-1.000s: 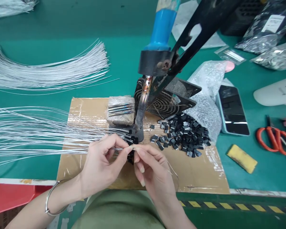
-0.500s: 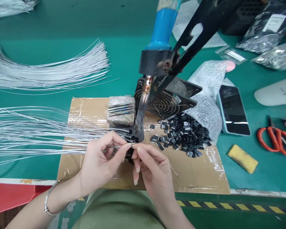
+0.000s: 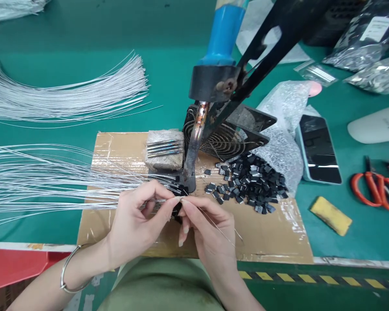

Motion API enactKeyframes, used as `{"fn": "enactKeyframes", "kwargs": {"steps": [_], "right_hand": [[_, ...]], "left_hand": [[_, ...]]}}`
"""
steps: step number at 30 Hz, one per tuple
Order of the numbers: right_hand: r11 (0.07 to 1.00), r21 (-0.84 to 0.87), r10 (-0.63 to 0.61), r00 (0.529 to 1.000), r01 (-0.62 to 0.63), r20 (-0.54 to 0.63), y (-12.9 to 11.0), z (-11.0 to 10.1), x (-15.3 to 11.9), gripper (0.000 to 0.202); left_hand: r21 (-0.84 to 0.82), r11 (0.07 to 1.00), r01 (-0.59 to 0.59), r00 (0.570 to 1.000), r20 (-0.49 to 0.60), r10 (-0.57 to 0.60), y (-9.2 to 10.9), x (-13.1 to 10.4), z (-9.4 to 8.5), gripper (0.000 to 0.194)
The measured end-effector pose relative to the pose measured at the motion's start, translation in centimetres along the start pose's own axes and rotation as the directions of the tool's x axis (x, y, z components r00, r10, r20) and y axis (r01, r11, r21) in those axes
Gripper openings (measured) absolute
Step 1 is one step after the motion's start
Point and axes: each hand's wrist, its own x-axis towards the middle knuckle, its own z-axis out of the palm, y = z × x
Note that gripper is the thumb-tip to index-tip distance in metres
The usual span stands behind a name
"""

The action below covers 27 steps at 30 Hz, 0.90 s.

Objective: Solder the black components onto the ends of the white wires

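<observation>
Both hands are meeting fingertip to fingertip: the left hand [image 3: 134, 220] is pinching a wire [image 3: 84, 203] running leftward, the right hand [image 3: 207, 229] pinching a thin strand [image 3: 218, 226] trailing right.

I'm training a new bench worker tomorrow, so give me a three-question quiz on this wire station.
1. True or false: the red-handled scissors lie to the right of the phone.
2. What do the left hand and right hand pinch between them?
A. a thin wire
B. the yellow sponge
C. the scissors
3. What is heaped on the cardboard beside the bubble wrap?

Key: 1 true; 2 A; 3 small black parts.
</observation>
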Motion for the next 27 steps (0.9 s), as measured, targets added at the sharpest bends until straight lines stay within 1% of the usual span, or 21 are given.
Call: {"fn": "enactKeyframes", "kwargs": {"steps": [7, 11, 15, 20, 25, 27], "right_hand": [[1.000, -0.020, -0.003, 1.000, 0.003, 0.020, 0.0, -0.4, -0.2, 0.011], [0.999, -0.021, 0.027, 0.999, -0.026, 0.040, -0.2, -0.8, -0.1, 0.010], [0.996, 0.002, 0.090, 0.992, -0.090, 0.087, -0.6, -1.2, 0.2, 0.009], [0.988, -0.017, 0.154, 0.982, -0.153, 0.108, -1.1, -1.5, 0.5, 0.013], [0.987, 0.008, 0.157, 0.978, -0.159, 0.134, -0.9, -1.6, 0.5, 0.012], [0.987, 0.028, 0.155, 0.980, -0.160, 0.127, -0.8, -1.5, 0.4, 0.010]], "left_hand": [[0.068, 0.997, -0.035, 0.999, -0.005, 0.035, -0.1, -0.3, 0.0, 0.017], [0.108, 0.993, -0.046, 0.999, 0.000, 0.046, 0.0, -0.3, -0.2, 0.018], [0.140, 0.988, -0.062, 0.998, 0.026, 0.059, 0.3, -0.1, -0.3, 0.018], [0.139, 0.988, -0.063, 0.998, 0.031, 0.059, 0.3, -0.1, -0.3, 0.018], [0.139, 0.988, -0.070, 0.998, 0.013, 0.069, 0.0, -0.1, -0.2, 0.018], [0.137, 0.987, -0.081, 0.997, 0.000, 0.082, -0.1, -0.1, -0.1, 0.017]]}}
